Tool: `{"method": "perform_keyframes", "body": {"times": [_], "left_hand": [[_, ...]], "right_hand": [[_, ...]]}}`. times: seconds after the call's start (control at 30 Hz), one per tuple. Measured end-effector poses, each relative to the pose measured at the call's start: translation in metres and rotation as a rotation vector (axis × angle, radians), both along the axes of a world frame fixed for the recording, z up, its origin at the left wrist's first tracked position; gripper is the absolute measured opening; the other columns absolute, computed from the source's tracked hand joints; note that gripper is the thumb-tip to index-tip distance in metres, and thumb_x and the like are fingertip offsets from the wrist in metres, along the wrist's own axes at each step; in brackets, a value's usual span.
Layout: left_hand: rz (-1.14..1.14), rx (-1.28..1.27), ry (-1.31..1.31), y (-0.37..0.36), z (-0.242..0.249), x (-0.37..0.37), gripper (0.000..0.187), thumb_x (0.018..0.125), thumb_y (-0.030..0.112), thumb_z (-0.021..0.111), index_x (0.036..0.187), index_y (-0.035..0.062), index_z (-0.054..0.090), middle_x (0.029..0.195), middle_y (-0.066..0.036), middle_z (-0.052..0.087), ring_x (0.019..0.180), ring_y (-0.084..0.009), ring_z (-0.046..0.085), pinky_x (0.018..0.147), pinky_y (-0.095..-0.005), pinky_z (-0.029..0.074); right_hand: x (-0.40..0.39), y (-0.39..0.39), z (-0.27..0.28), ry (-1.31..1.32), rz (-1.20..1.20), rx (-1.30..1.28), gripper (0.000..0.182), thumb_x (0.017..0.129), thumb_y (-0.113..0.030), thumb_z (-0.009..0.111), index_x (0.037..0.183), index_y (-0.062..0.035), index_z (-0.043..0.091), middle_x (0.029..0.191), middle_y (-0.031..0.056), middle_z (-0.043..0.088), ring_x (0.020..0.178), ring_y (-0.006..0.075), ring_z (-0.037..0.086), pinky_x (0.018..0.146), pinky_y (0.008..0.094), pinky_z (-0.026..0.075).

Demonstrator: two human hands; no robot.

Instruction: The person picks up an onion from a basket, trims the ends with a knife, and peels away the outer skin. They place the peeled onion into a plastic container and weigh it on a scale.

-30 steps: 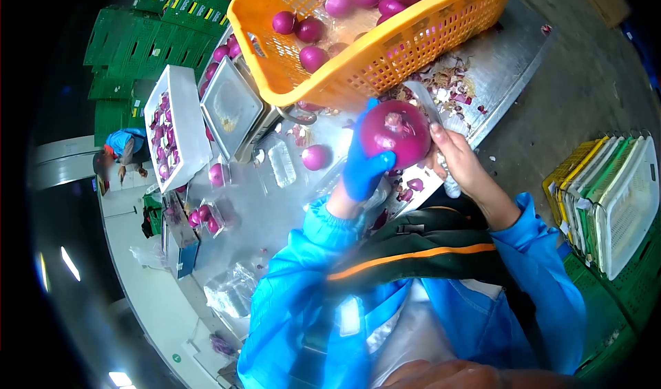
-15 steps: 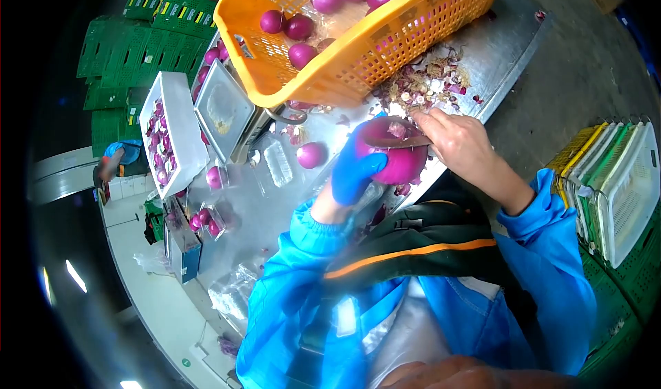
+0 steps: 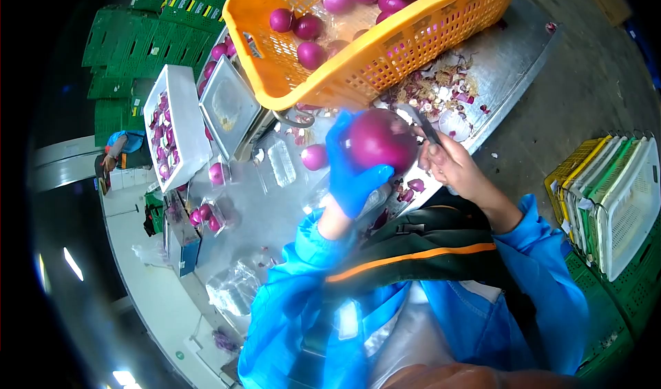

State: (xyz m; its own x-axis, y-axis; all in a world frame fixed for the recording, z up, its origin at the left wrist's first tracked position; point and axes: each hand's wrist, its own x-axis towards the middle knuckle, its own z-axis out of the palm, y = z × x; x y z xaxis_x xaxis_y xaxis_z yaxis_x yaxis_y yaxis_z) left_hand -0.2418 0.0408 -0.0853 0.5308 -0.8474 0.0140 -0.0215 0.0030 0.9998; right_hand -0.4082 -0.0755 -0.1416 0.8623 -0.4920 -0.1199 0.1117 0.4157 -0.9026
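My left hand [image 3: 351, 172], in a blue glove, is wrapped round a large, shiny purple onion [image 3: 381, 141]. Bare fingers of my right hand [image 3: 447, 162] grip a small knife [image 3: 428, 126], its blade pointing up and to the left beside the onion's right side. Skins and root trimmings [image 3: 441, 89] lie on the metal table [image 3: 506, 72] beyond my hands. Just left of my glove sits a smaller onion [image 3: 314, 157]. An orange basket [image 3: 392, 55] holding several onions stands at the table's far side.
A scale [image 3: 227, 107] and a white box of small onions [image 3: 186, 127] stand left. Clear plastic trays [image 3: 281, 163] lie nearby. Green crates [image 3: 151, 45] are stacked at upper left, and more baskets [image 3: 620, 196] at right. Another person [image 3: 124, 151] is at far left.
The knife has come off the onion's top and moved right with my right hand. The onion has turned in my left hand and shows a smooth side. The whole view has shifted slightly.
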Motion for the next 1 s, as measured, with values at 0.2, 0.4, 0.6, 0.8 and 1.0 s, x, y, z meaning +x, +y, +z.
{"method": "perform_keyframes", "body": {"times": [0.2, 0.4, 0.6, 0.8, 1.0], "left_hand": [[-0.172, -0.012, 0.604, -0.008, 0.011, -0.007, 0.084, 0.076, 0.034, 0.077, 0.140, 0.0022, 0.033, 0.135, -0.015, 0.045, 0.124, -0.0287, 0.048, 0.103, -0.0402, 0.042], [-0.032, 0.064, 0.136, -0.002, -0.008, -0.003, 0.103, 0.072, 0.025, 0.082, 0.148, 0.0023, 0.018, 0.140, -0.015, 0.040, 0.128, -0.0288, 0.043, 0.106, -0.0417, 0.039], [-0.031, 0.049, 0.050, -0.002, -0.006, -0.009, 0.109, 0.069, 0.027, 0.084, 0.149, 0.0026, 0.014, 0.143, -0.016, 0.036, 0.131, -0.0298, 0.041, 0.107, -0.0435, 0.038], [-0.017, 0.001, 0.109, 0.004, -0.012, 0.000, 0.112, 0.068, 0.029, 0.084, 0.150, 0.0029, 0.013, 0.143, -0.015, 0.036, 0.131, -0.0302, 0.041, 0.107, -0.0440, 0.037], [-0.086, 0.039, 0.196, 0.011, -0.002, -0.005, 0.114, 0.067, 0.031, 0.086, 0.150, 0.0029, 0.013, 0.144, -0.015, 0.036, 0.131, -0.0301, 0.041, 0.109, -0.0440, 0.036]], "right_hand": [[0.014, -0.008, 0.019, 0.109, -0.132, -0.394, 0.035, 0.097, -0.029, 0.055, 0.122, -0.0059, 0.059, 0.105, 0.0084, 0.067, 0.083, 0.0273, 0.065, 0.073, 0.0394, 0.050], [0.008, -0.002, 0.031, 0.424, -0.344, -1.266, 0.038, 0.076, -0.009, 0.066, 0.113, -0.0086, 0.061, 0.089, 0.0091, 0.062, 0.068, 0.0280, 0.064, 0.059, 0.0379, 0.050], [0.011, -0.004, 0.014, 0.511, -0.369, -1.313, 0.042, 0.076, -0.006, 0.066, 0.118, -0.0090, 0.060, 0.097, 0.0104, 0.063, 0.068, 0.0289, 0.064, 0.058, 0.0365, 0.051], [0.000, 0.000, 0.022, 0.316, -0.359, -0.859, 0.045, 0.085, -0.015, 0.067, 0.128, -0.0074, 0.054, 0.100, 0.0133, 0.065, 0.081, 0.0270, 0.065, 0.071, 0.0352, 0.052], [0.024, -0.006, 0.050, 0.184, -0.214, -0.769, 0.058, 0.085, -0.040, 0.071, 0.128, -0.0058, 0.053, 0.107, 0.0158, 0.062, 0.091, 0.0251, 0.061, 0.080, 0.0360, 0.048]]}}
